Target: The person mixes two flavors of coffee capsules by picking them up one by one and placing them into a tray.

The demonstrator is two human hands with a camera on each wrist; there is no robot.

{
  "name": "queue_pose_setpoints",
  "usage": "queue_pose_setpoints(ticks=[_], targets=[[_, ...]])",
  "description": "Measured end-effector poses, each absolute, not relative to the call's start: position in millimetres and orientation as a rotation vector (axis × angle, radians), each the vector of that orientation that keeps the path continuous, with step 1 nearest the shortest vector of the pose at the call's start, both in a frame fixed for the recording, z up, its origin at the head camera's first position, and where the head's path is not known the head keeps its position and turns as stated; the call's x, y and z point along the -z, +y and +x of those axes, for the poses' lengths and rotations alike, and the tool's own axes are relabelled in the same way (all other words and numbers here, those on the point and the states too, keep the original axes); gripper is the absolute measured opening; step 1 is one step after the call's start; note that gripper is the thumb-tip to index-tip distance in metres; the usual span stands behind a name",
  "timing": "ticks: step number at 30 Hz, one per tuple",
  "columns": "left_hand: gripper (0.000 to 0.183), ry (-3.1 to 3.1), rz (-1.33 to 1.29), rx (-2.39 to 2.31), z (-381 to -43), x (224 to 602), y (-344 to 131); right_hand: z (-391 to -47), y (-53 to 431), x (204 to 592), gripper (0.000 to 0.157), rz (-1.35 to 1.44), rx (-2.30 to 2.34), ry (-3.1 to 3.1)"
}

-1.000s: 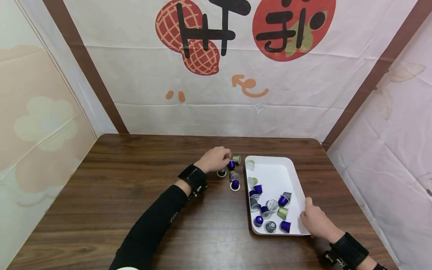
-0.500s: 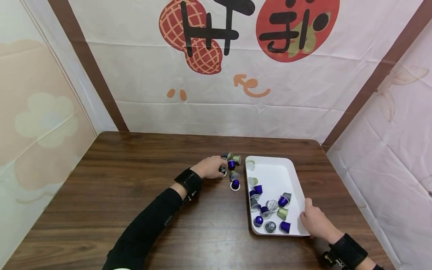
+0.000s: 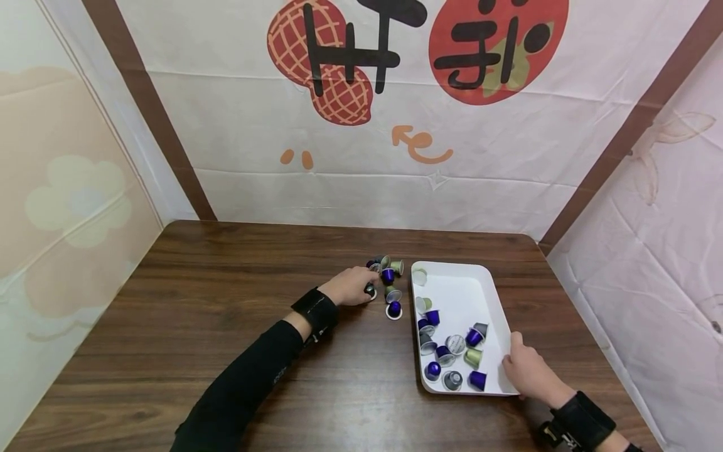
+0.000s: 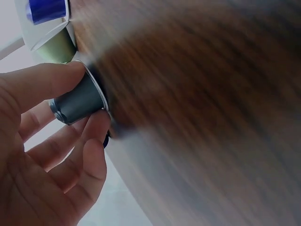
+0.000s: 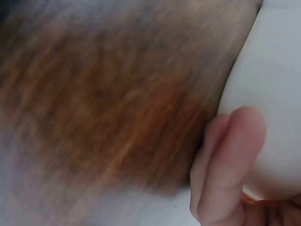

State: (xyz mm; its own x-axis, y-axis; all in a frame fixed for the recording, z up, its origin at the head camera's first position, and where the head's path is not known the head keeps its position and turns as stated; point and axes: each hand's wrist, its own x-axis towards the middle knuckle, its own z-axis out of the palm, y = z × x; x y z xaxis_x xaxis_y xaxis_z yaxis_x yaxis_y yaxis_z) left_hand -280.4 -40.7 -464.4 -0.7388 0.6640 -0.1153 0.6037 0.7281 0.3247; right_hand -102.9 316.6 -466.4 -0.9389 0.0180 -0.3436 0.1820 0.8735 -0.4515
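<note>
My left hand (image 3: 351, 287) pinches a dark grey coffee capsule (image 4: 82, 101) between thumb and fingertips, at the near left of a small cluster on the table. In the left wrist view, the capsule's rim faces the wood, and a green capsule (image 4: 57, 47) and a blue capsule (image 4: 46, 10) lie just beyond. Several more capsules make up the cluster, among them a blue one (image 3: 394, 309) standing on its rim. My right hand (image 3: 533, 371) grips the near right corner of a white tray (image 3: 457, 289), thumb and fingers at its rim.
Inside the tray, blue, green and grey capsules lie mostly toward the near end, such as a green capsule (image 3: 473, 357). The brown wooden table (image 3: 237, 270) extends left of the cluster. A printed cloth (image 3: 237, 150) hangs behind the far edge.
My left hand has drawn back from the far capsules, toward me and slightly left, and taken hold of the dark grey capsule. The right hand and tray stay put.
</note>
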Motion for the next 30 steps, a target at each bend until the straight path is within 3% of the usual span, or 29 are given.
queue_pose_setpoints(ticks=[17, 30], targets=[[0.042, 2.759, 0.873, -0.455, -269.7, 443.3, -69.6, -101.2, 316.1, 465.6, 0.026, 0.124, 0.718, 2.733], [0.021, 2.838, 0.827, -0.544, -263.5, 420.0, -76.7, -101.2, 315.8, 463.0, 0.03, 0.123, 0.718, 2.714]])
